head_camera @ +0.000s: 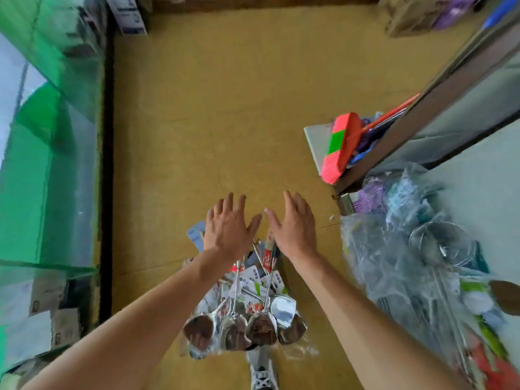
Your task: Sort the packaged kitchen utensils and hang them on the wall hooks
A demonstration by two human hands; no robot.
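Household-goods shop aisle: a heap of label-carded steel spatulas (pixel 260 327) on the yellow floor (pixel 211 108), a pink-and-green broom (pixel 339 144), plastic-bagged goods (pixel 394 263), and green-tinted glass display cases (pixel 56 164) alongside.

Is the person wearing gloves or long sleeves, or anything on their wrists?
No gloves: the left hand and the right hand are both bare. No sleeves show either, all the way down to the picture's edge. I can't make out any watch, bracelet or ring, though the picture is a bit blurry.
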